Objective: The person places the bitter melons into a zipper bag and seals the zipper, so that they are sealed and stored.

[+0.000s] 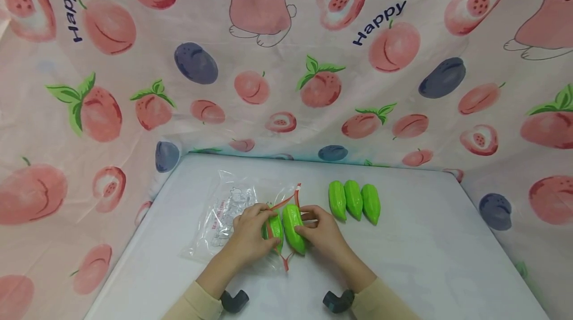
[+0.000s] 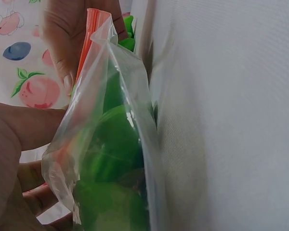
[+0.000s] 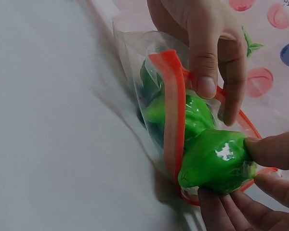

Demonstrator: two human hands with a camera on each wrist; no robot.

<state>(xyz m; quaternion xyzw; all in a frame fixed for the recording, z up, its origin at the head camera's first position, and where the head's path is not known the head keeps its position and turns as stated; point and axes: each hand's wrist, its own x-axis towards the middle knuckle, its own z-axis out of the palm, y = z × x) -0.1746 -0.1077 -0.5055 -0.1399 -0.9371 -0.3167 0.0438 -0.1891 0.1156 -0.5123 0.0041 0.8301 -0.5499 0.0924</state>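
A clear plastic zip bag (image 1: 206, 230) with a red-orange zip edge lies on the table, its mouth spread toward the right. My left hand (image 1: 250, 233) grips the bag at its mouth, thumb and fingers on either side of the red edge (image 3: 173, 115). Inside are green ribbed star fruits (image 2: 111, 144), blurred by the plastic; how many cannot be told. In my right hand (image 1: 324, 233) is another glossy star fruit (image 1: 293, 228), held between thumb and fingers. Its end is at the bag's mouth in the right wrist view, close against a fruit inside.
Three more star fruits (image 1: 353, 200) stand side by side to the right of the bag on the white table (image 1: 425, 245). A printed drawing marks the bag's left part. Behind and beside the table hangs a fruit-patterned cloth (image 1: 277, 61).
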